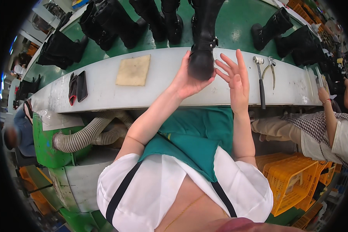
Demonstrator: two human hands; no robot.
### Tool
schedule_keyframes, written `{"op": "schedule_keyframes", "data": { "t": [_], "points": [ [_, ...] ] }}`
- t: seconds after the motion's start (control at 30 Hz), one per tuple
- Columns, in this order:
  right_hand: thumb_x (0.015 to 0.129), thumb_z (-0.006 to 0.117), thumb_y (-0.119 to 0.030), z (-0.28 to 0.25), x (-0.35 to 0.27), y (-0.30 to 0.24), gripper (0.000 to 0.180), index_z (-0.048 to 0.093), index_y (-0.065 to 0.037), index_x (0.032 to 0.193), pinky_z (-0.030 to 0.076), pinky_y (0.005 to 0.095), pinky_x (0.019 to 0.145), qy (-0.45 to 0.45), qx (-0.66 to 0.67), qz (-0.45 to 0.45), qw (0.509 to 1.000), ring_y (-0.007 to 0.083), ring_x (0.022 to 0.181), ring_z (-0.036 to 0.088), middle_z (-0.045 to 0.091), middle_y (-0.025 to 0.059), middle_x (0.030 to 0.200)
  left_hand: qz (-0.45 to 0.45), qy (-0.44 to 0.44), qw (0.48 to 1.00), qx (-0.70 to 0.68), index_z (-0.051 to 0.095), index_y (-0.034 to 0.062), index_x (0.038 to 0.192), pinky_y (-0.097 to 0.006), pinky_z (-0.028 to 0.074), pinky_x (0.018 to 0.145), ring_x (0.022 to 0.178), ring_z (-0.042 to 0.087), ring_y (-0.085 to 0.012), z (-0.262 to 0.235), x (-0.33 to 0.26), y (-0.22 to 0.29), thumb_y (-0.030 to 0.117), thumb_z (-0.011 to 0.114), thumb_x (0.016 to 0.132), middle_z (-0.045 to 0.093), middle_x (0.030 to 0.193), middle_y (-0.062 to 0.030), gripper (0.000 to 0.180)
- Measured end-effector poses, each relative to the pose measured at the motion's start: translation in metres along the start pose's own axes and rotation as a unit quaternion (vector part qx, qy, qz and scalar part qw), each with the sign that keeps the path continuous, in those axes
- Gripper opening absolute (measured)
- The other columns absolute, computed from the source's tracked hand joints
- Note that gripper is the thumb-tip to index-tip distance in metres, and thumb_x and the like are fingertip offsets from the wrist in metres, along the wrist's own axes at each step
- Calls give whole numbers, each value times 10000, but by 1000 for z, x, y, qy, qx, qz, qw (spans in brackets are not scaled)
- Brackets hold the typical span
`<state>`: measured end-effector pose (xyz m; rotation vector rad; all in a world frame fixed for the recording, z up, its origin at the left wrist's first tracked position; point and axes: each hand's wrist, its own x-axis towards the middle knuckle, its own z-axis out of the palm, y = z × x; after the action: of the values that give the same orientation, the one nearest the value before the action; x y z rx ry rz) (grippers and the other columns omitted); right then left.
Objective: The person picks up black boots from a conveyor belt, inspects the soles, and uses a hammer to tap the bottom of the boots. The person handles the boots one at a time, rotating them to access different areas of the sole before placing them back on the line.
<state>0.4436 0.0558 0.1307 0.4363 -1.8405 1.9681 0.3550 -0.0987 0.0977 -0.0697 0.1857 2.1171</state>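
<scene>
A tall black boot (202,58) with a buckled strap stands at the front of the white work surface, its rounded toe toward me. My left hand (189,79) is wrapped round the toe from the left side, thumb up along it and fingers under the front. Just right of the toe, my right hand (236,79) is raised with its fingers spread, holding nothing. Its fingertips are close to the boot; whether they touch it I cannot tell.
A tan square pad (133,70) lies to the left, beside a dark phone-like slab (82,86). A hammer (261,81) and pliers (272,71) lie right. More black boots (120,25) line the green table (236,29). Yellow crates (294,181) stand below right, near a co-worker's hand (323,95).
</scene>
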Motion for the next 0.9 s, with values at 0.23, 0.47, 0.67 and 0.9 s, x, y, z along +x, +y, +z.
{"op": "schedule_keyframes", "data": {
  "t": [0.23, 0.47, 0.67, 0.9],
  "points": [
    [942, 467, -524, -24, -11, 23, 708, 327, -29, 1429, 375, 424, 1049, 81, 150, 147, 974, 281, 1285, 449, 457, 132, 1393, 262, 110, 810, 512, 171, 105, 1480, -412, 565, 765, 1143, 548, -265, -3, -1, -18, 573, 375, 953, 437, 1376, -138, 734],
    [990, 373, -448, -35, 4, 18, 570, 402, -37, 1385, 358, 422, 1076, 248, 339, 202, 885, 266, 1294, 437, 450, 110, 1407, 292, 43, 824, 483, 22, 80, 1510, -352, 567, 740, 865, 575, -176, 33, -15, -16, 442, 343, 1005, 496, 1087, -96, 699],
    [1011, 314, -408, -37, 2, 14, 536, 402, -38, 1388, 326, 419, 1105, 247, 351, 176, 886, 273, 1302, 427, 437, 123, 1419, 198, -48, 847, 490, 325, 49, 1443, -362, 555, 810, 966, 565, -161, 33, 1, -17, 346, 438, 993, 467, 1292, -82, 551],
    [1009, 321, -405, -52, -5, 28, 529, 411, -42, 1383, 327, 419, 1106, 104, 474, 116, 867, 264, 1298, 433, 450, 120, 1409, 194, -158, 837, 487, 202, 45, 1488, -363, 483, 939, 1237, 455, -194, 31, -7, -17, 261, 616, 896, 265, 1509, -81, 755]
  ]
}}
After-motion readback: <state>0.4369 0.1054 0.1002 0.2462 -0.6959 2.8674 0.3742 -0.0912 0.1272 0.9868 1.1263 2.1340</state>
